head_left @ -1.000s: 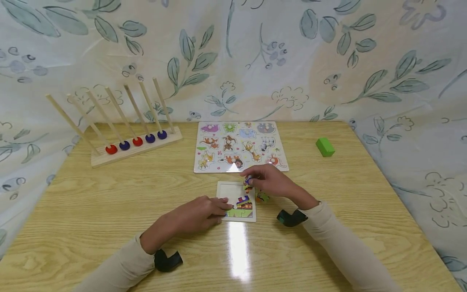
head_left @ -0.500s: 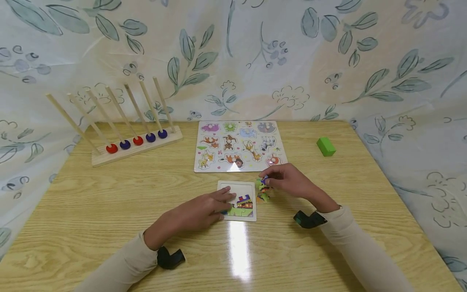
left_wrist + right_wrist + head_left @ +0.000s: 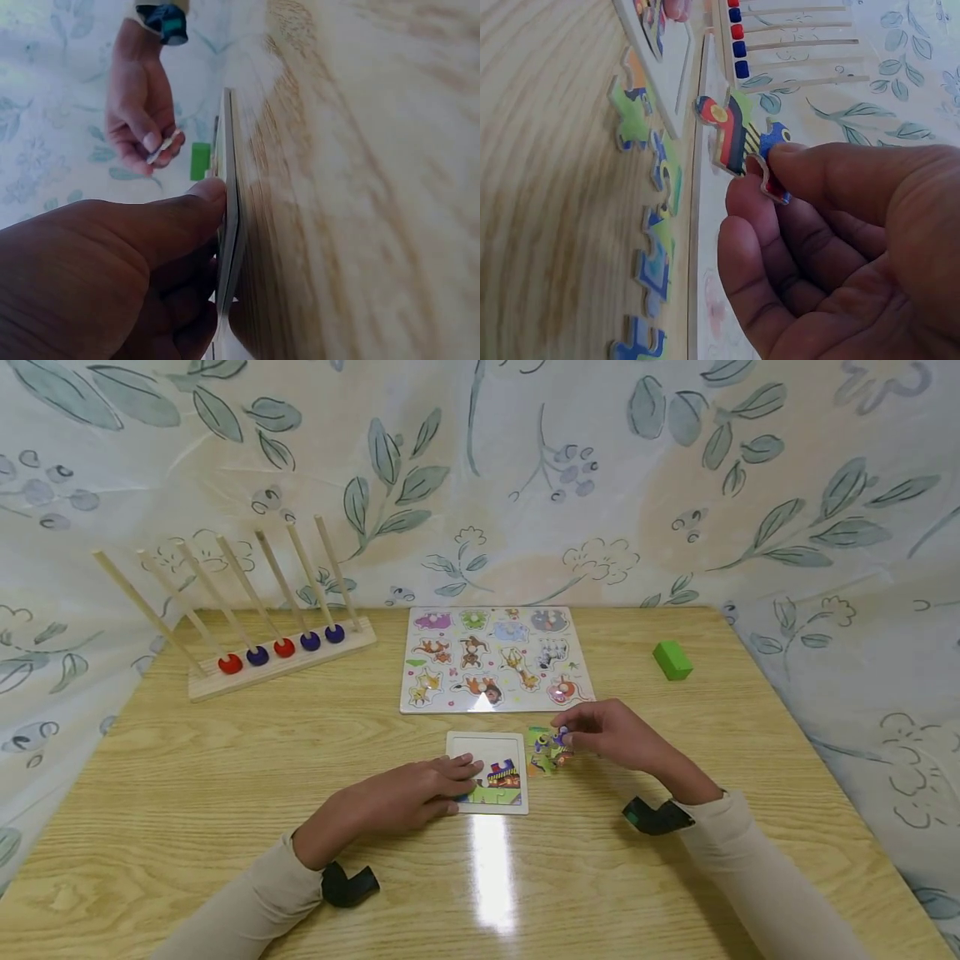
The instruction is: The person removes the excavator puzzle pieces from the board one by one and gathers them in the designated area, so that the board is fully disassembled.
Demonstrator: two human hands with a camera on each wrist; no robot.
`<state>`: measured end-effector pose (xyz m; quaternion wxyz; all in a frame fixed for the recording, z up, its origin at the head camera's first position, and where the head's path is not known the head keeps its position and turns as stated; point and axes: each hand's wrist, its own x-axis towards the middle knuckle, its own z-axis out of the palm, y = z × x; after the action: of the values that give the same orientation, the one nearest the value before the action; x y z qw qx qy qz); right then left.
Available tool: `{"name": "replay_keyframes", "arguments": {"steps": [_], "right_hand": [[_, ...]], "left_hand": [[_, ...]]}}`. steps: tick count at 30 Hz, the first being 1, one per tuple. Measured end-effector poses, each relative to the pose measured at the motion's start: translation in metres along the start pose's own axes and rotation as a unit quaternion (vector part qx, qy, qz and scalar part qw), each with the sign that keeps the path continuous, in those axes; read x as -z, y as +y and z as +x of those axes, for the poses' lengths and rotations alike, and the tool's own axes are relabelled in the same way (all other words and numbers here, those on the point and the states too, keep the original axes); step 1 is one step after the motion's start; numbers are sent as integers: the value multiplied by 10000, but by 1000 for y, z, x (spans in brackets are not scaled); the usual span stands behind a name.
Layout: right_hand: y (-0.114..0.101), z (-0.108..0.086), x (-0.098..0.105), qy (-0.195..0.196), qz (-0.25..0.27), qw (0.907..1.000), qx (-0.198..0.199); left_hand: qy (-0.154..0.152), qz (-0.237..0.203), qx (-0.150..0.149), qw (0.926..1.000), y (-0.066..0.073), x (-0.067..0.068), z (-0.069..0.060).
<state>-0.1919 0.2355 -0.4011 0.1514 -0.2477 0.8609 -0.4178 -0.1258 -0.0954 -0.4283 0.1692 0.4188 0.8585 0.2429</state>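
Note:
The small square puzzle tray [image 3: 488, 808] lies on the table with a few joined pieces [image 3: 502, 777] in its lower right part. My left hand [image 3: 408, 795] rests on the tray's left side, fingers extended over it; in the left wrist view its thumb [image 3: 208, 191] lies at the tray's edge. My right hand [image 3: 622, 737] is raised to the right of the tray and pinches a colourful puzzle piece [image 3: 739, 139] between thumb and fingers. Below that piece, loose puzzle pieces [image 3: 634, 116] lie beside the tray in the right wrist view.
Behind the tray lies an animal peg board [image 3: 495, 660]. A wooden rack [image 3: 281, 664] with upright rods and red and blue beads stands at the back left. One green block [image 3: 672, 660] is at the back right, before a patterned cloth [image 3: 480, 485].
My right hand has moved right, from over the tray's upper right corner to beyond the loose pieces, still holding its piece. The left hand's fingers spread, then drew closer together on the tray.

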Motion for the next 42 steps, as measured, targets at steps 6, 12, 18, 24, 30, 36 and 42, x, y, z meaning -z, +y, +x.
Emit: {"name": "replay_keyframes", "arguments": {"steps": [6,12,18,24,30,36,42], "right_hand": [[5,-3,0,-24,31,10000,-55],[8,-7,3,-410,200,9986,-271],[11,-8,3,-491,149,9982,-313],[16,-8,0,-532,17,9984,-216],[19,-7,1,-329,-461,9982,-174],[20,-8,1,-331,-535,9978,-196],[18,-8,1,-294,-641,9972,-264]], "left_hand": [[10,110,-62,9999,-1,2,-1],[-33,-29,-2,10000,0,3,-1],[-74,-101,67,9999,1,3,0],[-49,-57,80,9999,1,2,-1],[-8,-40,88,10000,1,1,-1],[-12,-63,103,9999,1,1,-2],[27,-46,64,10000,1,1,-2]]}}
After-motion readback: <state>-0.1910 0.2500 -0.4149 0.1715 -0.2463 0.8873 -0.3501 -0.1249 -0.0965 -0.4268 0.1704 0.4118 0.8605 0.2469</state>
